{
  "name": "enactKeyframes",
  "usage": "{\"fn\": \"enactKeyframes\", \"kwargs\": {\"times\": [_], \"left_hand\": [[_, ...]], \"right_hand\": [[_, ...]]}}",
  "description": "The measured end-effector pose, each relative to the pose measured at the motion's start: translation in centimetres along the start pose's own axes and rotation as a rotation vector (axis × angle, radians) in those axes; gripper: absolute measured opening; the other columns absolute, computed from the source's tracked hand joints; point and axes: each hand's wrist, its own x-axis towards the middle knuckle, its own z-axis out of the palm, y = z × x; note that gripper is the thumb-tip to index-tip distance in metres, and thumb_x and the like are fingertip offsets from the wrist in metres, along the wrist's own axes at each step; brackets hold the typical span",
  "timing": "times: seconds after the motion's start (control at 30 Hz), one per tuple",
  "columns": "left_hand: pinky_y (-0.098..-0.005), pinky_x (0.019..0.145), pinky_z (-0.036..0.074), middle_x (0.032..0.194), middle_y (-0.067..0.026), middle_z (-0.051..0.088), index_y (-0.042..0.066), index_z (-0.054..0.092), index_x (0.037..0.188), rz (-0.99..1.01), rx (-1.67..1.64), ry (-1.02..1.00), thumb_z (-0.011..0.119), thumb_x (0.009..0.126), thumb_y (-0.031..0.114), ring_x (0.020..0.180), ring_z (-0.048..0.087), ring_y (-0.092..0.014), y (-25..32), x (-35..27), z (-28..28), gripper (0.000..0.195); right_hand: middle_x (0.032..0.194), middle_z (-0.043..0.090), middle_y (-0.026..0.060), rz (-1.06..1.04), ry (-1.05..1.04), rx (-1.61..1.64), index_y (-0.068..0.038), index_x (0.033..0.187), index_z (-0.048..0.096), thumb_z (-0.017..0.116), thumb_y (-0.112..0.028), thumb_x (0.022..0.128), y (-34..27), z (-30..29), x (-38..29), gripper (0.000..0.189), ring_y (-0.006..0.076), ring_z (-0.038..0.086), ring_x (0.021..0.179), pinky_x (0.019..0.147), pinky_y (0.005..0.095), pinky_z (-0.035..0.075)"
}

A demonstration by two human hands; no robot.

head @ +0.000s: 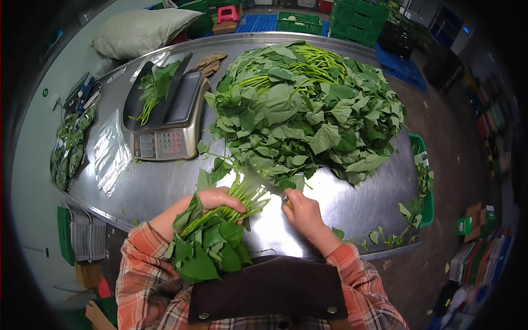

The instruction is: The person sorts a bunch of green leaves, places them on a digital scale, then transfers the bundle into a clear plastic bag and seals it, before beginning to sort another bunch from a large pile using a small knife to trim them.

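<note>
My left hand (pixel 220 202) grips a bunch of leafy green stems (pixel 214 243), its leaves hanging toward my apron and its stem ends pointing up and right. In my right hand (pixel 303 212) is a knife (pixel 264 183), its blade blurred and lying at the stem ends; whether it touches them I cannot tell. Beyond my hands rises a large heap of leafy greens (pixel 305 111) on the steel table (pixel 359 214). Left of the heap stands a digital scale (pixel 165 142), with a dark curved tray (pixel 134 99) on it holding a small bunch of greens (pixel 152 93).
Clear plastic bags (pixel 110 152) and packed greens (pixel 68 148) lie at the left. A brown glove or cloth (pixel 210 64) rests behind the scale. At the right edge, a green crate (pixel 427 206) holds leafy trimmings. A large white sack (pixel 144 31) and green crates (pixel 357 20) stand beyond the table.
</note>
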Motion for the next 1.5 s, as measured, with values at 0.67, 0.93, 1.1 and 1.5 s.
{"fn": "enactKeyframes", "kwargs": {"times": [0.67,0.93,1.1,1.5], "left_hand": [[-0.0391,0.089,0.035,0.117,-0.0178,0.042,0.001,0.038,0.12,1.462,1.1,1.35,0.071,0.059,0.01,0.105,0.043,-0.033,-4.2,2.8,1.6,0.07],[-0.0377,0.094,0.034,0.116,-0.0166,0.046,0.001,0.052,0.104,0.752,0.759,1.033,0.057,0.066,0.001,0.112,0.039,-0.035,-16.6,4.7,2.8,0.038],[-0.0279,0.072,0.046,0.092,-0.0119,0.059,-0.001,0.055,0.098,0.695,0.233,1.042,0.055,0.076,0.002,0.082,0.058,-0.02,-15.6,3.7,4.5,0.022],[-0.0337,0.058,0.045,0.07,-0.0101,0.058,0.0,0.055,0.08,0.332,0.455,1.139,0.069,0.068,0.025,0.063,0.057,-0.024,-12.5,4.9,0.1,0.031]], "right_hand": [[0.076,0.052,0.0175,0.521,-0.084,-0.277,-0.002,0.08,0.049,0.065,-0.021,0.07,10.3,-9.7,-12.5,0.027,0.0365,0.051,0.071,0.061,0.0411,0.041],[0.075,0.052,0.0138,0.393,0.005,-0.177,-0.001,0.077,0.053,0.063,-0.011,0.071,7.6,-9.1,-7.4,0.015,0.0303,0.052,0.067,0.06,0.0376,0.043],[0.072,0.049,0.012,-0.07,-0.05,0.047,-0.002,0.078,0.052,0.065,-0.012,0.07,0.5,0.4,0.2,0.018,0.0284,0.052,0.061,0.054,0.0355,0.043],[0.077,0.052,0.0169,0.082,-0.274,0.004,0.0,0.079,0.053,0.061,-0.017,0.075,1.0,3.6,3.3,0.018,0.0352,0.052,0.068,0.062,0.0407,0.042]]}}
